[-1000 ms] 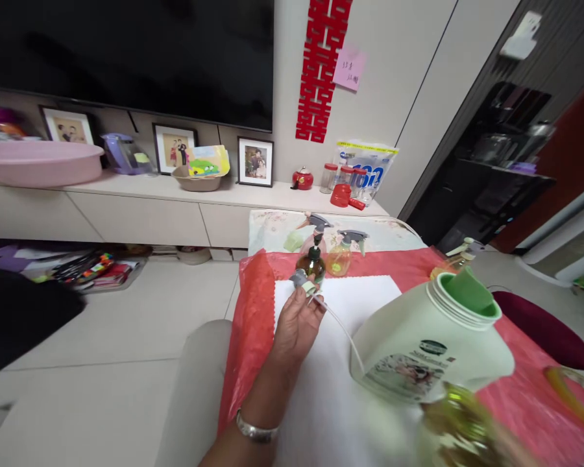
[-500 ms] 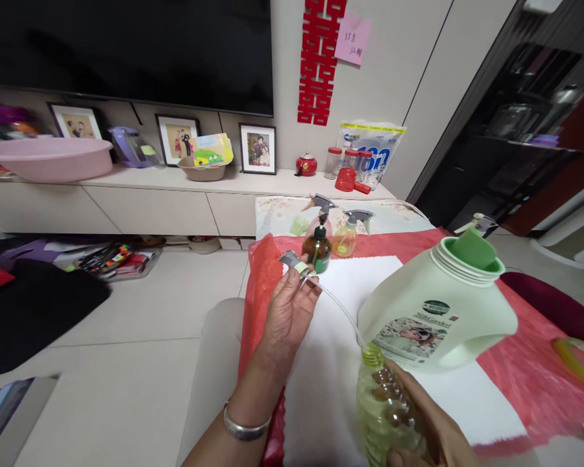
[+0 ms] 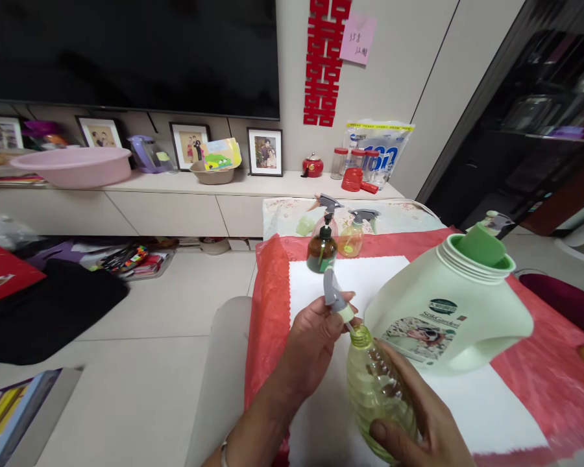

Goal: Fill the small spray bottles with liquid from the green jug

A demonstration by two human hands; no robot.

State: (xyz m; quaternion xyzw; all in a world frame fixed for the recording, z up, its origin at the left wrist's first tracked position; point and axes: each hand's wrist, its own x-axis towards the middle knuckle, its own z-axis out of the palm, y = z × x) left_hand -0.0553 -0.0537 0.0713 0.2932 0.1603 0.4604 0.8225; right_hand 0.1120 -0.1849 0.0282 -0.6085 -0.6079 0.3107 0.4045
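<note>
My left hand [image 3: 316,340] pinches a grey spray nozzle [image 3: 335,295] with a pale collar, held just above the bottle's mouth. Its thin tube runs down into the neck of a ribbed, see-through yellow-green bottle [image 3: 377,389]. My right hand [image 3: 418,408] wraps round that bottle from the right, thumb across its front, and the bottle leans a little to the left. Right behind it stands a large pale green detergent jug [image 3: 448,311] without a cap on its wide mouth, where a green cup-like piece [image 3: 481,245] sits.
A brown pump bottle [image 3: 322,250] and an orange spray bottle [image 3: 351,240] stand at the back of the table. White cloth [image 3: 311,421] lies over a red cover [image 3: 267,311]. A low cabinet [image 3: 175,207] with framed photos, a pink basin [image 3: 78,167] and jars runs behind.
My left hand has moved right and down with the spray nozzle, bringing it close to the bottle's mouth. Most of the tube has slid inside the bottle. The view has shifted slightly left.
</note>
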